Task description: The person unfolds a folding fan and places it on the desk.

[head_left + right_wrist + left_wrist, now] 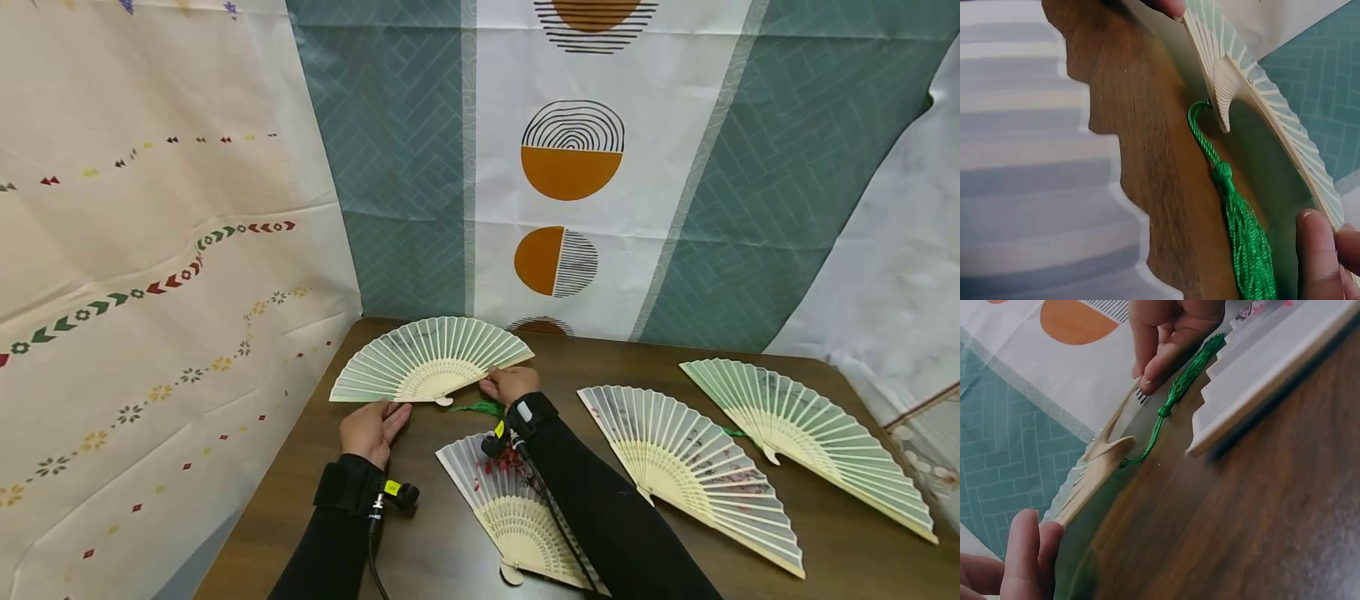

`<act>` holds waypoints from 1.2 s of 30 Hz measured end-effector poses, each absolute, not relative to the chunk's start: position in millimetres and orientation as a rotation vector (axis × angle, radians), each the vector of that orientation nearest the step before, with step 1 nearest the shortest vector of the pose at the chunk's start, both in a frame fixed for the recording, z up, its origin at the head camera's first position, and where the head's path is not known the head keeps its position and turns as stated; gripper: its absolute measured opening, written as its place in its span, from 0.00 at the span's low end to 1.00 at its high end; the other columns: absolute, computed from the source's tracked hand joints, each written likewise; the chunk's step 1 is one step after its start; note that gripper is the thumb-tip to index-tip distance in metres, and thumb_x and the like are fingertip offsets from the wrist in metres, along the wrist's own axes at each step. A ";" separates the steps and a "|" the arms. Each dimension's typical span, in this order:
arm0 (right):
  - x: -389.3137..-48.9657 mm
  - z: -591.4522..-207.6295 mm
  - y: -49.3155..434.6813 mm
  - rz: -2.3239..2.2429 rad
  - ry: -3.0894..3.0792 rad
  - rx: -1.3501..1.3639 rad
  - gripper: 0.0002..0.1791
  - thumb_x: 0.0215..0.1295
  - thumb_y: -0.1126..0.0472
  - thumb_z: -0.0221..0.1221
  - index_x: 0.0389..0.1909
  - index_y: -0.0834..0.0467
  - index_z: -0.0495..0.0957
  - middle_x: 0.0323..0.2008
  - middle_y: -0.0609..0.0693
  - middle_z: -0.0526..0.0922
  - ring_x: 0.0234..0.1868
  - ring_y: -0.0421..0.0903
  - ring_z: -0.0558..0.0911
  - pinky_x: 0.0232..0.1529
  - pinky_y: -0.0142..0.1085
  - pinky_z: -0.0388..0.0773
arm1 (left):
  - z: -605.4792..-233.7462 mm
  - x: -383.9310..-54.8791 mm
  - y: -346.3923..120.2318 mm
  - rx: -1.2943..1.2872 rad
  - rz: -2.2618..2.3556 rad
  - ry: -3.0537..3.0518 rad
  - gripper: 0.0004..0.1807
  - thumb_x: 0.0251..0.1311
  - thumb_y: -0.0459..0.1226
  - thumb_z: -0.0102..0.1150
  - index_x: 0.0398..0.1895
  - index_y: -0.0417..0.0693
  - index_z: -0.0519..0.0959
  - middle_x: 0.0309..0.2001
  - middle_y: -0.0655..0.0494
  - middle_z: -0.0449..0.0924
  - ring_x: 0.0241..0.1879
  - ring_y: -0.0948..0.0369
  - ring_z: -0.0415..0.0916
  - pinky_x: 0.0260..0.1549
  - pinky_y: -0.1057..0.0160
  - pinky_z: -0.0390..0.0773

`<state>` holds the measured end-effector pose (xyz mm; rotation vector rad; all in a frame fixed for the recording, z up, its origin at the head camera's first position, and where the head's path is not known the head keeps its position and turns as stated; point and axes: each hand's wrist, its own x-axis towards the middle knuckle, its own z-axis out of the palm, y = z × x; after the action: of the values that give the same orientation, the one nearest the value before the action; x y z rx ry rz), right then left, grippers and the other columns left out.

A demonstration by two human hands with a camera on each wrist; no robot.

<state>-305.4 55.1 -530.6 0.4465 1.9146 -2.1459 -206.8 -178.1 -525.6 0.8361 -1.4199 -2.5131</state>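
Observation:
A spread pale-green folding fan [431, 354] is at the back left of the table. My left hand [371, 432] holds the lower left edge of this fan between its fingers. At the fan's right end stick, my right hand [512, 383] pinches it with thumb and finger. From the fan's pivot hangs a green tassel [1244, 237], which trails toward the right hand in the head view. Under the right forearm lies a white fan with red flowers [487, 492], partly covered by the sleeve. The left wrist view shows the green fan's ribs [1091, 481] nearly edge-on.
To the right on the brown wooden table [420, 542] lie another spread white fan with a floral print [697, 467] and a green fan [817, 442]. Patterned cloths [382, 167] hang behind and to the left of the table.

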 end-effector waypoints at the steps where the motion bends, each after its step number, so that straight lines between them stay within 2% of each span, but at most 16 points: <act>1: -309.6 -534.8 55.9 -2.139 1.906 0.462 0.18 0.87 0.66 0.62 0.65 0.76 0.83 0.36 0.56 0.92 0.29 0.36 0.89 0.41 0.28 0.94 | -525.4 -207.6 -178.3 0.836 -2.523 -1.422 0.19 0.88 0.28 0.50 0.73 0.23 0.71 0.44 0.47 0.82 0.35 0.64 0.94 0.47 0.67 0.96; 6: -323.5 -548.5 58.6 -2.160 1.801 0.522 0.18 0.84 0.68 0.65 0.64 0.77 0.83 0.30 0.54 0.91 0.26 0.38 0.90 0.36 0.29 0.94 | -524.3 -207.8 -179.8 0.864 -2.552 -1.451 0.25 0.88 0.28 0.47 0.80 0.22 0.64 0.53 0.43 0.79 0.37 0.65 0.94 0.51 0.68 0.95; 11: -325.5 -550.6 61.0 -2.197 1.742 0.568 0.19 0.82 0.71 0.65 0.66 0.77 0.81 0.36 0.59 0.91 0.27 0.41 0.91 0.37 0.31 0.95 | -524.8 -205.4 -179.7 0.901 -2.570 -1.493 0.31 0.88 0.28 0.45 0.87 0.24 0.55 0.68 0.36 0.74 0.45 0.62 0.93 0.61 0.64 0.92; 16: -322.3 -544.2 67.2 -2.248 1.692 0.610 0.22 0.85 0.67 0.63 0.70 0.77 0.78 0.39 0.59 0.89 0.31 0.44 0.92 0.40 0.34 0.97 | -525.3 -207.4 -178.0 0.908 -2.571 -1.470 0.33 0.87 0.31 0.42 0.88 0.25 0.52 0.70 0.34 0.73 0.47 0.62 0.92 0.64 0.63 0.91; 19: -316.5 -536.1 69.6 -2.259 1.693 0.629 0.23 0.86 0.65 0.61 0.71 0.77 0.76 0.38 0.59 0.88 0.33 0.45 0.93 0.42 0.34 0.97 | -525.0 -207.5 -179.3 0.913 -2.551 -1.474 0.33 0.87 0.32 0.44 0.87 0.25 0.53 0.68 0.35 0.75 0.46 0.63 0.93 0.61 0.64 0.92; 22: -308.2 -528.2 71.2 -2.274 1.695 0.624 0.24 0.87 0.65 0.58 0.73 0.78 0.74 0.41 0.62 0.89 0.40 0.51 0.97 0.47 0.35 0.97 | -524.5 -204.5 -183.1 0.916 -2.528 -1.483 0.32 0.88 0.34 0.45 0.86 0.26 0.56 0.68 0.36 0.78 0.46 0.63 0.93 0.60 0.64 0.93; 25: -296.7 -518.2 74.7 -2.273 1.706 0.571 0.28 0.87 0.66 0.54 0.78 0.78 0.68 0.55 0.71 0.87 0.57 0.60 0.95 0.61 0.39 0.95 | -525.8 -199.5 -188.2 0.911 -2.495 -1.512 0.29 0.90 0.37 0.45 0.84 0.27 0.61 0.65 0.40 0.82 0.47 0.64 0.93 0.60 0.63 0.93; 27: -292.9 -516.7 79.9 -2.232 1.775 0.521 0.28 0.86 0.65 0.54 0.78 0.77 0.70 0.61 0.73 0.86 0.59 0.61 0.94 0.62 0.40 0.95 | -526.1 -197.2 -189.1 0.886 -2.486 -1.536 0.29 0.92 0.38 0.44 0.84 0.29 0.64 0.66 0.43 0.83 0.50 0.64 0.93 0.62 0.63 0.92; 29: -285.0 -510.1 87.8 -2.166 1.883 0.428 0.29 0.87 0.62 0.53 0.80 0.74 0.69 0.68 0.75 0.81 0.65 0.65 0.89 0.69 0.46 0.92 | -524.7 -196.8 -185.5 0.827 -2.463 -1.571 0.29 0.92 0.39 0.44 0.84 0.29 0.65 0.62 0.48 0.86 0.51 0.65 0.93 0.61 0.65 0.92; 30: -281.6 -508.2 91.8 -2.132 1.948 0.380 0.29 0.88 0.61 0.54 0.80 0.73 0.69 0.70 0.74 0.80 0.66 0.65 0.88 0.70 0.48 0.91 | -522.3 -196.4 -182.1 0.790 -2.436 -1.608 0.28 0.93 0.40 0.44 0.84 0.30 0.66 0.63 0.50 0.86 0.54 0.66 0.92 0.62 0.68 0.91; 32: -277.5 -506.4 99.5 -2.031 2.141 0.293 0.28 0.87 0.59 0.56 0.78 0.70 0.73 0.70 0.71 0.82 0.65 0.63 0.87 0.67 0.51 0.90 | -513.8 -198.0 -171.4 0.700 -2.342 -1.709 0.27 0.92 0.39 0.45 0.82 0.31 0.70 0.65 0.44 0.87 0.61 0.62 0.89 0.65 0.70 0.89; 33: -273.9 -503.1 104.9 -1.990 2.221 0.226 0.29 0.87 0.58 0.57 0.79 0.69 0.73 0.72 0.71 0.81 0.70 0.66 0.84 0.71 0.55 0.87 | -508.2 -199.5 -164.9 0.648 -2.277 -1.784 0.26 0.92 0.39 0.46 0.82 0.33 0.72 0.67 0.42 0.86 0.66 0.60 0.87 0.67 0.69 0.86; 35: -267.4 -495.2 115.7 -1.893 2.388 0.147 0.30 0.86 0.58 0.59 0.81 0.66 0.72 0.75 0.70 0.79 0.75 0.67 0.80 0.75 0.58 0.83 | -494.8 -203.4 -150.2 0.534 -2.115 -1.960 0.25 0.90 0.37 0.47 0.80 0.35 0.76 0.72 0.40 0.85 0.74 0.53 0.81 0.71 0.63 0.81; 36: -264.7 -491.7 122.1 -1.850 2.453 0.113 0.30 0.85 0.57 0.60 0.81 0.65 0.73 0.77 0.69 0.78 0.78 0.67 0.78 0.77 0.59 0.81 | -487.1 -205.3 -142.6 0.477 -2.029 -2.059 0.25 0.88 0.37 0.48 0.80 0.38 0.77 0.78 0.39 0.80 0.76 0.49 0.77 0.69 0.58 0.80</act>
<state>-264.7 122.1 -491.7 0.1126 2.4530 -1.8501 -205.3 -142.6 -487.1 0.4773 -2.0592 -2.0291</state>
